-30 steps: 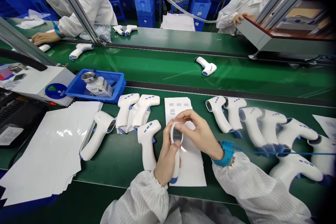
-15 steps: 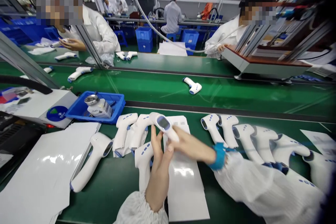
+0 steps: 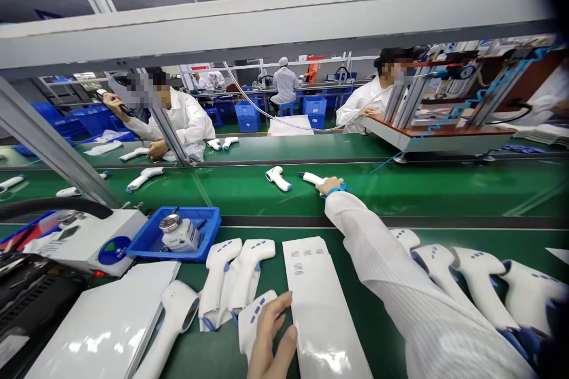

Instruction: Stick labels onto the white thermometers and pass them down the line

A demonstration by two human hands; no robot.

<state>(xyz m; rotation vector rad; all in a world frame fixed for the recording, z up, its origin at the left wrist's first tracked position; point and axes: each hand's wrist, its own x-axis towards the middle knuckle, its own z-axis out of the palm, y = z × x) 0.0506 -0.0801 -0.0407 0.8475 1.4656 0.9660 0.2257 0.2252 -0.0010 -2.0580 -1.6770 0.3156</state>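
Observation:
My right hand [image 3: 329, 185] reaches far out over the green conveyor belt [image 3: 444, 189] and is closed on the handle end of a white thermometer gun [image 3: 311, 178], which lies low on the belt. A blue wrist strap sits at that wrist. My left hand [image 3: 271, 337] is at the bottom edge, fingers stretched flat, resting on another thermometer gun [image 3: 251, 323] beside a long white label sheet [image 3: 320, 302]. It holds nothing.
A second gun [image 3: 276, 177] lies on the belt left of my right hand. More guns lie in a row at right [image 3: 471, 272] and a cluster at left [image 3: 231, 269]. A blue tray [image 3: 208, 228] holds a bottle [image 3: 180, 234]. Co-workers sit across the belt.
My right hand has carried the gun from in front of me out onto the belt. My left hand let go of it and dropped to the bench. The camera tilted up.

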